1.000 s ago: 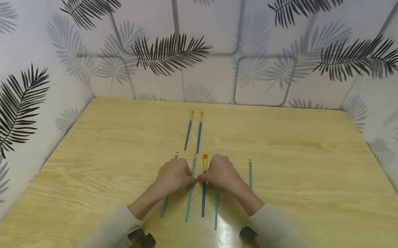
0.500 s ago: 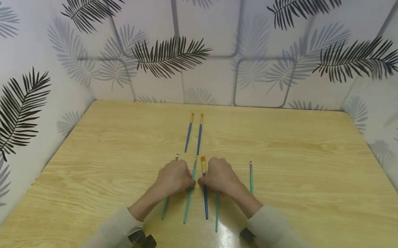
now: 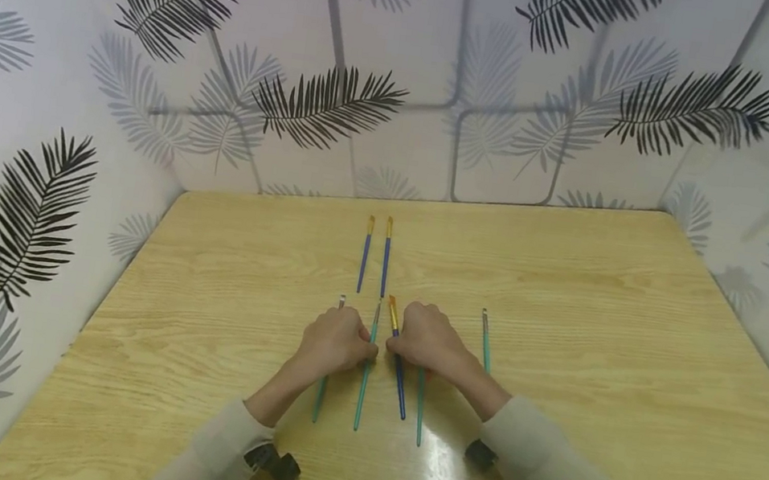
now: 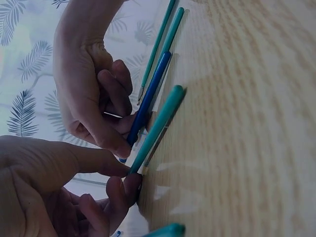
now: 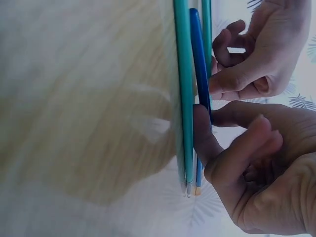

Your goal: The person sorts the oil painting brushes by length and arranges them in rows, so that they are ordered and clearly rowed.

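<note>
My left hand (image 3: 336, 341) pinches a teal paintbrush (image 3: 361, 399) between thumb and finger; the left wrist view shows its teal handle (image 4: 157, 122) close above the table. Just right of it, my right hand (image 3: 431, 339) pinches a blue paintbrush (image 3: 400, 390) with an orange-gold tip, and the right wrist view shows the fingers on its blue handle (image 5: 199, 59). Both brushes point away from me, the blue one slanting. Another teal paintbrush (image 3: 318, 403) lies partly hidden beneath my left hand. A further teal paintbrush (image 3: 419, 415) passes under my right hand, its tip hidden.
Two blue paintbrushes (image 3: 363, 263) lie side by side farther back on the wooden table (image 3: 244, 254). To the right, a teal paintbrush (image 3: 485, 341) is partly covered by my right forearm. A patterned wall (image 3: 411, 146) borders the table's far edge.
The blue paintbrush has turned: its tip shifted left, its handle end right, and its bristles now look narrower. The teal brush's near end moved slightly left. My hands have drawn slightly apart.
</note>
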The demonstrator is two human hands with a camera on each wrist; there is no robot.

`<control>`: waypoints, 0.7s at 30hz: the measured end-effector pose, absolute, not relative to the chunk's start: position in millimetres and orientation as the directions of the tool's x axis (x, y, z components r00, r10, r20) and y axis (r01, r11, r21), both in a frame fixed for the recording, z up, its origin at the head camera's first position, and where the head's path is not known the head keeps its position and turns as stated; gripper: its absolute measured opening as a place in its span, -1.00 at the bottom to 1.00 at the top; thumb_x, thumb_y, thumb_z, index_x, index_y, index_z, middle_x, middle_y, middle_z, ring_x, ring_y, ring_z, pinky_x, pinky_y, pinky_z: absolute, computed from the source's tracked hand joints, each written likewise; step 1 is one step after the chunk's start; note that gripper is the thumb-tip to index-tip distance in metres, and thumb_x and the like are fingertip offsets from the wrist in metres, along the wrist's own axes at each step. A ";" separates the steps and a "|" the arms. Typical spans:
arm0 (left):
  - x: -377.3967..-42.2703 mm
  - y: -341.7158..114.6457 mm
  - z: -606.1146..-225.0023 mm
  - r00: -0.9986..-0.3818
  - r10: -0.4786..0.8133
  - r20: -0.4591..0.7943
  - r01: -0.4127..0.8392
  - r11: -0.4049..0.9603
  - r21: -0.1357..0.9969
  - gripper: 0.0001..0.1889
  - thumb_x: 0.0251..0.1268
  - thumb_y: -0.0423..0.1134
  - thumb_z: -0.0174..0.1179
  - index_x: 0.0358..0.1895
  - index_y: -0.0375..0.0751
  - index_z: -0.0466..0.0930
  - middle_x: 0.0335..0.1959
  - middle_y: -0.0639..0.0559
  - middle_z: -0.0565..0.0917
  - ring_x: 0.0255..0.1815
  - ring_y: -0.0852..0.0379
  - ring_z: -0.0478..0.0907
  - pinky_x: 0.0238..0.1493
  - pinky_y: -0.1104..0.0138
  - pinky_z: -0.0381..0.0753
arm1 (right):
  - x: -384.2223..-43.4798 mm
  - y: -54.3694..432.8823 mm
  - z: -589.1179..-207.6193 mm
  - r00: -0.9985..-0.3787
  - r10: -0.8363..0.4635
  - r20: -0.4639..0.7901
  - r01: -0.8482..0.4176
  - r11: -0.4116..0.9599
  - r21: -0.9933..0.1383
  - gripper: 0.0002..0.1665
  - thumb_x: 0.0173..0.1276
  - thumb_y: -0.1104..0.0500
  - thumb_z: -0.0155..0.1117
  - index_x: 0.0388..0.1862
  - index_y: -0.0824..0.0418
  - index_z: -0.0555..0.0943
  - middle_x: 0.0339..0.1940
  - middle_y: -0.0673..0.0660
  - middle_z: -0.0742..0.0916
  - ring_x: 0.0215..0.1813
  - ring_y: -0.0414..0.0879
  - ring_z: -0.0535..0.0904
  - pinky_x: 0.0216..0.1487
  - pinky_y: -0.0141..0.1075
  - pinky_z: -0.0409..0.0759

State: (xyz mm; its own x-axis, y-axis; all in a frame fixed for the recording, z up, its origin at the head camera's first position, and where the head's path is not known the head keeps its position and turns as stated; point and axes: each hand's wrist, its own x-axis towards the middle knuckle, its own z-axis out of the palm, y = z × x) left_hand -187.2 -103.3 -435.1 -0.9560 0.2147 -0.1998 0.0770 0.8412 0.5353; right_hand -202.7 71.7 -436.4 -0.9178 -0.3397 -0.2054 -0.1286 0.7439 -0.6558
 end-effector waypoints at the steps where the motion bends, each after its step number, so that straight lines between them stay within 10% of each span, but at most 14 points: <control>1: -187.0 -103.4 -435.2 -0.956 0.212 -0.201 0.075 0.842 0.534 -0.49 0.22 -0.31 0.36 -0.84 -0.03 0.35 -0.91 0.23 0.36 -0.84 0.31 0.23 -0.79 0.49 0.08 | -202.3 72.8 -436.4 -0.916 -0.343 -0.206 -0.127 0.737 -0.663 -0.39 0.35 0.31 0.33 -0.87 0.10 0.32 -0.92 -0.09 0.36 -0.88 -0.27 0.29 -0.82 -0.48 0.31; 21: -182.9 -109.9 -427.5 -0.960 0.195 -0.200 0.052 0.828 0.559 -0.70 0.28 -0.26 0.32 -0.64 -0.22 0.71 -0.74 -0.06 0.67 -0.74 0.12 0.60 -0.77 0.47 0.15 | -209.7 103.0 -434.4 -0.881 -0.388 -0.271 0.041 0.508 -0.861 -0.75 0.48 0.11 0.33 -0.31 0.27 0.74 -0.41 0.14 0.82 -0.81 -0.23 0.38 -0.66 -0.38 0.52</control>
